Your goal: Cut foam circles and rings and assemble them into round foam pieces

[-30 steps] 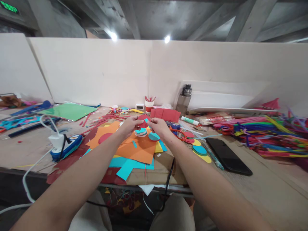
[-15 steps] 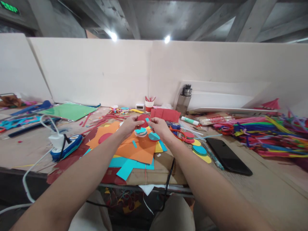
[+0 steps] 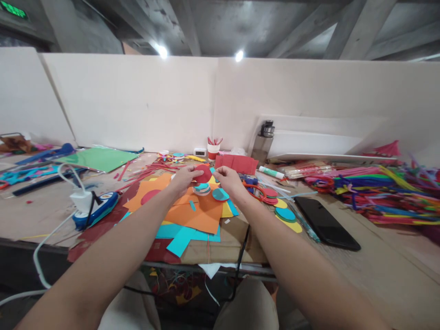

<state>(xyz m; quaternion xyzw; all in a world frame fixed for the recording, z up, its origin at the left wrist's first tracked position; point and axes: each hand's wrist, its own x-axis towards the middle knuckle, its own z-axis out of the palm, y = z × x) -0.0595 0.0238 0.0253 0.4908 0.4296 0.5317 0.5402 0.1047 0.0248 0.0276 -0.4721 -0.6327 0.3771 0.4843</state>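
Note:
My left hand (image 3: 184, 178) pinches a small red paper circle (image 3: 204, 174) and holds it just above the table. My right hand (image 3: 229, 178) is beside it, fingers pinched on a thin cyan paper strip (image 3: 213, 170) at the circle's right edge. Below both hands lie a tape roll topped with a cyan piece (image 3: 201, 188), a cyan circle (image 3: 220, 195) and orange paper sheets (image 3: 197, 211).
A black phone (image 3: 326, 223) lies at the right, with bright pipe cleaners (image 3: 378, 192) behind it. Paper circles (image 3: 285, 215), a glue stick (image 3: 271, 172), a water bottle (image 3: 263, 140) and a red cup (image 3: 213, 150) are nearby. At the left sit a blue-white device (image 3: 96, 206), a white charger (image 3: 79, 199) and a green sheet (image 3: 98, 159).
My hands have drawn slightly apart. The red circle has turned to face me more fully in my left hand, and my right hand has shifted a little right.

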